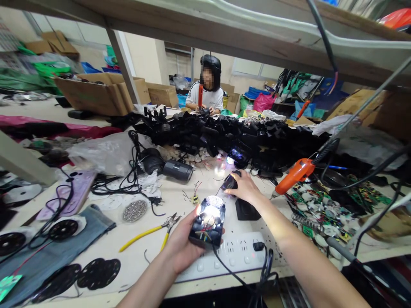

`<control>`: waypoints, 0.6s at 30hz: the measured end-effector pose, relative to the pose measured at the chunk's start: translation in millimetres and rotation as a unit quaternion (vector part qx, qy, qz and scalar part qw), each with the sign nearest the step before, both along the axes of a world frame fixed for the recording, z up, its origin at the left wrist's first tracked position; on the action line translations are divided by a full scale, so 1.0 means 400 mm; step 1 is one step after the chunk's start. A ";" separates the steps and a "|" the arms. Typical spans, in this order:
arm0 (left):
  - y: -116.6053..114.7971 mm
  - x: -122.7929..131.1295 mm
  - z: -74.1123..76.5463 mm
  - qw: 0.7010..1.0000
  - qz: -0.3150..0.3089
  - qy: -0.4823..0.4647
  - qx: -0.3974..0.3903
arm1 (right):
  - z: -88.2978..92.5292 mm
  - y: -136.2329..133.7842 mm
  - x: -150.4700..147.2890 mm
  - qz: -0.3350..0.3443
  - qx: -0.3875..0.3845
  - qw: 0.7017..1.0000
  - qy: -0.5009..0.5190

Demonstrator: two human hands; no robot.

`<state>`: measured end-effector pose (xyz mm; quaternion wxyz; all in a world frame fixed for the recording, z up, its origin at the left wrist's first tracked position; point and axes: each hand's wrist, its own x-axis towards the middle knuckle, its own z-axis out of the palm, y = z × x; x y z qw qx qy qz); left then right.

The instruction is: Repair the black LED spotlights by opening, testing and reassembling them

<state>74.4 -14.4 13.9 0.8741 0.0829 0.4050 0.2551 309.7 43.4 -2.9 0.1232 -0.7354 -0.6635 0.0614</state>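
My left hand (pixel 184 244) is closed around an opened black plastic housing (pixel 205 229) with wires inside and a bright light glowing at its far end. A dark cable runs from its near side down toward the table edge. Farther forward, my right hand (pixel 245 187) grips a small black plastic part (pixel 230 182) by its sides, low over the table. Just below that hand lies another black plastic piece (pixel 246 210). Cutting pliers (pixel 144 237) with yellow handles rest left of my left hand. A white power strip (pixel 233 259) lies beneath the held housing.
An orange electric screwdriver (pixel 294 175) hangs at right, above a heap of circuit boards (pixel 316 205). Black plastic parts (pixel 212 130) are piled across the back. A dish of screws (pixel 135 210) and a black cylindrical device (pixel 178 170) sit left. A co-worker (pixel 208 92) sits opposite.
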 end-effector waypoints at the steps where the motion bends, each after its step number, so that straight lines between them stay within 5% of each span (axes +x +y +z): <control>1: -0.002 0.001 0.003 1.000 -0.004 -0.003 -0.001 | -0.001 -0.004 0.002 0.000 0.010 1.000 0.006; 6: -0.010 0.006 0.018 1.000 -0.018 -0.016 -0.006 | 0.023 -0.086 -0.016 0.025 0.105 0.993 0.051; 18: -0.050 0.044 0.027 0.999 -0.032 -0.016 0.036 | 0.126 -0.442 -0.092 0.045 0.246 0.954 0.168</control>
